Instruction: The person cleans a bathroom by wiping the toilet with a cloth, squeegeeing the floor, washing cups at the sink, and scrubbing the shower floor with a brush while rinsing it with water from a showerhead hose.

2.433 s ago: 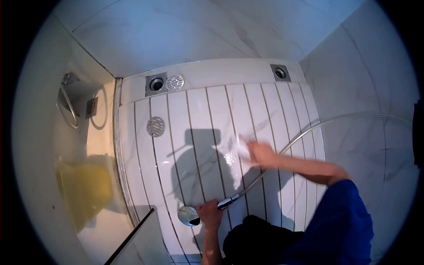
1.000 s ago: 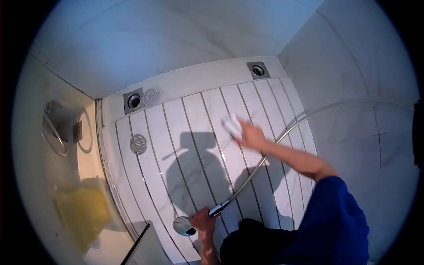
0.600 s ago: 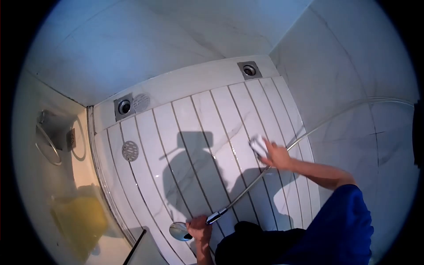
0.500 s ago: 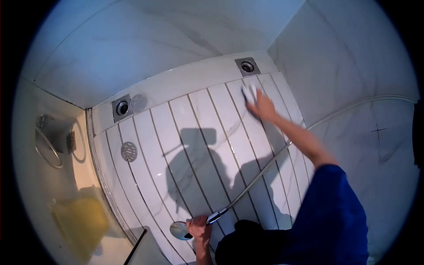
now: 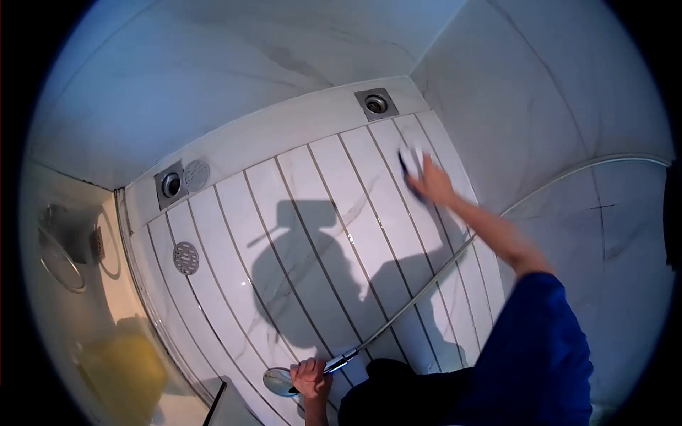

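My left hand (image 5: 311, 378) is wrapped round the handle of a chrome shower head (image 5: 278, 382) low in the view, just above the floor. A pale hose (image 5: 405, 307) runs from the handle up to the right. My right hand (image 5: 432, 181) grips a white brush-like object (image 5: 413, 160) with a dark underside, on the slatted white floor (image 5: 298, 170) near its upper right corner. The object is slightly blurred, and its exact shape is unclear.
Two open square drains (image 5: 170, 185) (image 5: 376, 104) lie along the back wall. One round grate (image 5: 196, 175) rests beside the left drain, another grate (image 5: 186, 258) on the slats. A yellow object (image 5: 122, 373) shows at the left. A dark-edged panel (image 5: 224, 406) stands at the bottom.
My right hand has swept back and forth with the white object, lately up toward the right drain. My left hand still holds the shower head. The view has turned, shifting the floor leftward.
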`<state>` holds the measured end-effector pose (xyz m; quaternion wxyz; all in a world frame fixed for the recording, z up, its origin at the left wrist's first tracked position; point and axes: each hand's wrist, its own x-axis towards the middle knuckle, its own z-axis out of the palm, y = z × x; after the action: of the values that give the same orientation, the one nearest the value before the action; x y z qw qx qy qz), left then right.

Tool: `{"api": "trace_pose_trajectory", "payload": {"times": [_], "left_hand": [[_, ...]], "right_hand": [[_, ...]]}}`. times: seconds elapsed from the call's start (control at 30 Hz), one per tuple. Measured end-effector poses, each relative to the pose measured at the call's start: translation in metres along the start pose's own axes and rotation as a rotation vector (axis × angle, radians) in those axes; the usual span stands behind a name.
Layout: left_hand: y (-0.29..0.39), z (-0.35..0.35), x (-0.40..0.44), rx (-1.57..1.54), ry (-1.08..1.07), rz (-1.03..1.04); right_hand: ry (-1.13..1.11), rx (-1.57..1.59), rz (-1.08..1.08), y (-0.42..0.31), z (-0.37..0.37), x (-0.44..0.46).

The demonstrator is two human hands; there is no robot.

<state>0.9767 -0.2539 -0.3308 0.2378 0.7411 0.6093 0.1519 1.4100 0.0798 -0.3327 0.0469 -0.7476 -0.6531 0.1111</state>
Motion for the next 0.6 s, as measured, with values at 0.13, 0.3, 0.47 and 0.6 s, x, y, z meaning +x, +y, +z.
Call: {"api": "trace_pose_trajectory", "payload": {"times": [0.13,0.3,0.47,0.6], "left_hand": [[-0.006,0.01,-0.003,0.054,-0.006,0.025],[-0.004,0.009,-0.006,0.055,0.075,0.014],[0.001,-0.001,0.0,0.03,-0.005,-0.054],[-0.002,0.0,-0.006,0.126,-0.028,-0.065]], "right_hand": [[0.127,-0.052,0.136,-0.016,-0.015,0.116],[0.104,-0.093,-0.121,0.089,-0.012,-0.051],[-0.016,-0.075,0.3,0.096,-0.032,0.016],[0.073,-0.175,0.175,-0.008,-0.001,0.041]]}}
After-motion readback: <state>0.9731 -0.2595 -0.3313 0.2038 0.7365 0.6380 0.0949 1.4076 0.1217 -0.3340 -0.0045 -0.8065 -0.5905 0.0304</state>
